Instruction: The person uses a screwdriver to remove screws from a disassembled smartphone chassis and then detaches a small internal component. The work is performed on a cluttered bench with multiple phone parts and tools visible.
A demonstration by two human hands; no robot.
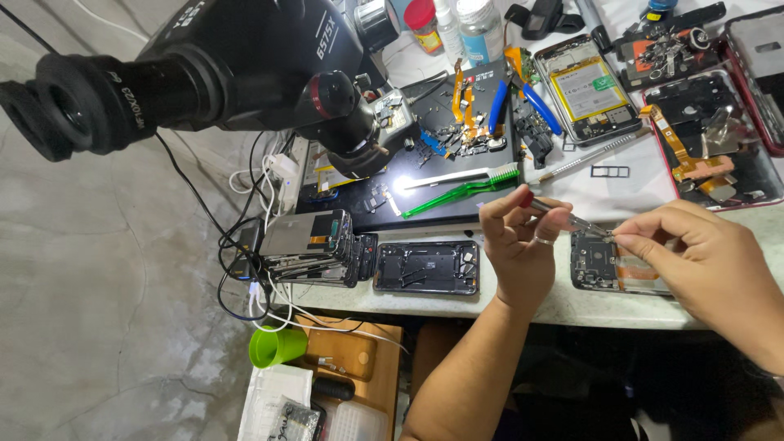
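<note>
Over the near edge of the pale worktop [653, 314], the left hand [523, 237] has its fingers closed on a thin metal tool [572, 219], probably tweezers, whose tip slants down to the right. The right hand [702, 261] meets it there, thumb and forefinger pinched together right at the tool's tip; whatever is between them is too small to make out. Directly beneath both hands lies an opened dark phone body with exposed circuit board [608, 265], flat on the worktop, its upper edge just under the tool's tip and its right part covered by the right hand. Just beside it, to the left, lies a second opened black phone frame [426, 267], untouched. Farther back, a green-handled brush [465, 189] rests on a black work mat [425, 208], under the big black microscope [245, 57].
</note>
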